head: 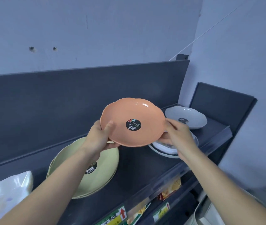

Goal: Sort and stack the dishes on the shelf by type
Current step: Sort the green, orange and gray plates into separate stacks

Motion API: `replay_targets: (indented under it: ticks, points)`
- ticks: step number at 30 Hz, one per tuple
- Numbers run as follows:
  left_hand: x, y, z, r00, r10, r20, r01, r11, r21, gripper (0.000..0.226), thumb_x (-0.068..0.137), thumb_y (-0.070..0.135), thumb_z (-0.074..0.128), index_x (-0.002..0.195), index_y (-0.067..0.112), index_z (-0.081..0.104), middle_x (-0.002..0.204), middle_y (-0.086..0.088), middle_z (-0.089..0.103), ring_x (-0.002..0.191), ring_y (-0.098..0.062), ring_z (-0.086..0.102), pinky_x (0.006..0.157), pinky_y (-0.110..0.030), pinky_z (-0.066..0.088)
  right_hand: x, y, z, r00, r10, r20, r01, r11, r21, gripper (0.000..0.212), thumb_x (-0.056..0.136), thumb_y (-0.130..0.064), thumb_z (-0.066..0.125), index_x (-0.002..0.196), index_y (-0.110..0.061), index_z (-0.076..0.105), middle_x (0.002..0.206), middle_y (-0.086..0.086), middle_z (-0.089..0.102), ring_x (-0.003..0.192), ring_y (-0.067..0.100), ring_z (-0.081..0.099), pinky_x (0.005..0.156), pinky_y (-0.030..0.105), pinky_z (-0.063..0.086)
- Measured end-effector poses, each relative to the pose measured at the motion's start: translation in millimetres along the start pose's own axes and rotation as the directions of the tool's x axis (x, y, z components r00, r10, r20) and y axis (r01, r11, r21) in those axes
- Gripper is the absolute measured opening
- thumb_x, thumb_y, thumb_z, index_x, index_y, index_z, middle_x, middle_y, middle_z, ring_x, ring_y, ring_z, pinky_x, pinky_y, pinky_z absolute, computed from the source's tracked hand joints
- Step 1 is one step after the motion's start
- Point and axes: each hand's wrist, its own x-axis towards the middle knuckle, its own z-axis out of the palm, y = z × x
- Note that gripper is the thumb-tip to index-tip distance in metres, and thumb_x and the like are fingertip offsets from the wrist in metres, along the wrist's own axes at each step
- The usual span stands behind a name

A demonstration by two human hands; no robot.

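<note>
Two-handed hold | orange plate (145, 113) between left hand (97, 137) and right hand (178, 135)

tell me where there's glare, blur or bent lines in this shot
Head view: a small bright glare spot sits on the far inner rim of the orange plate; the sticker on the grey plate and the right hand look smeared; the straight back panel of the shelf bows, a wide-angle effect; the light is soft and bluish.
</note>
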Motion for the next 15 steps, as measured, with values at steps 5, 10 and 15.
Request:
replay_targets:
  ticks: [5,10,15]
  points:
    - [29,4,2,1.000,0.024,-0.015,-0.025,0.996,-0.084,0.032,0.100,0.028,0.042,0.126,0.011,0.049,0.117,-0.012,0.062,0.084,-0.023,0.065,0.055,-0.024,0.056,15,14,-50,0.951,-0.117,-0.286,0.008,0.935,-0.355,0.022,0.091,-0.018,0.054,0.104,-0.010,0.069,0.110,0.009,0.067,0.104,0.029,0.062,0.093,0.043,0.049]
    - [50,1,7,0.999,0.032,-0.012,-0.033,0.993,-0.114,0.026,0.100,0.028,0.040,0.119,0.015,0.051,0.113,-0.008,0.061,0.091,-0.026,0.063,0.053,-0.023,0.056,23,51,-84,0.905,0.150,-0.398,-0.284,0.909,-0.304,0.050,0.091,-0.017,0.055,0.137,-0.003,0.045,0.137,0.015,0.052,0.121,0.032,0.053,0.103,0.045,0.043]
    - [63,-6,13,1.000,0.024,-0.015,-0.026,0.991,-0.130,0.021,0.101,0.027,0.038,0.113,0.017,0.052,0.103,-0.003,0.062,0.084,-0.023,0.063,0.050,-0.021,0.055,22,65,-85,0.879,0.358,-0.315,-0.399,0.914,-0.076,0.032,0.096,-0.009,0.048,0.127,-0.005,0.050,0.108,0.015,0.065,0.083,0.024,0.066,0.073,0.031,0.055]
